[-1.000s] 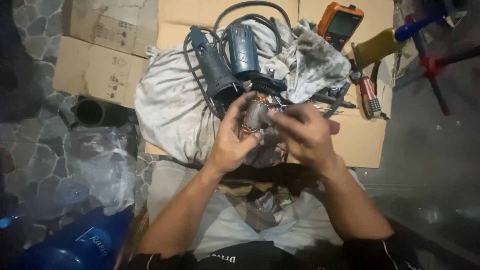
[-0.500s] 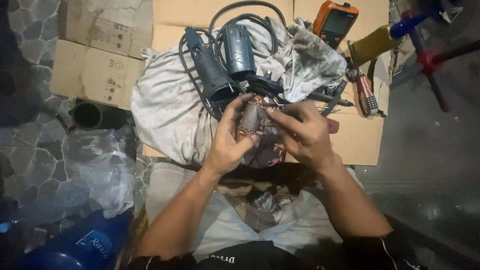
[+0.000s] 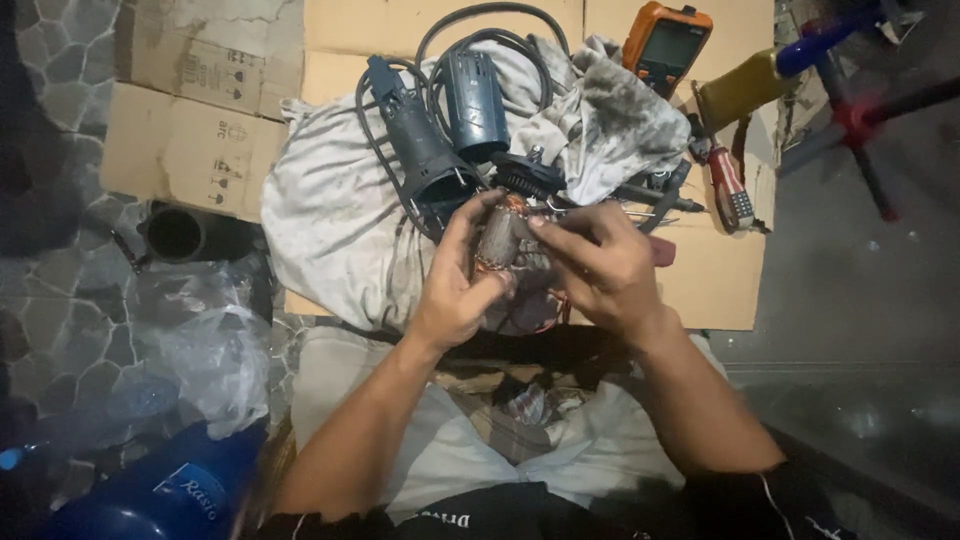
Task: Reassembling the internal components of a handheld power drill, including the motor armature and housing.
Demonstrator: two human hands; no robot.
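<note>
Centre frame: left hand (image 3: 455, 295) cradled the grey, copper-wound motor armature (image 3: 497, 240), grip closed round it. Right hand (image 3: 600, 265) pinched its upper end, likely steadying it. Dark blue tool housing (image 3: 425, 150) lay above on grey cloth (image 3: 320, 220).

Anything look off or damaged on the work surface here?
The blue power tool lies in pieces on a grimy cloth, its cord looped loosely. Both hands, left and right, hold its copper-wound rotor. Nothing looks spilled.
</note>
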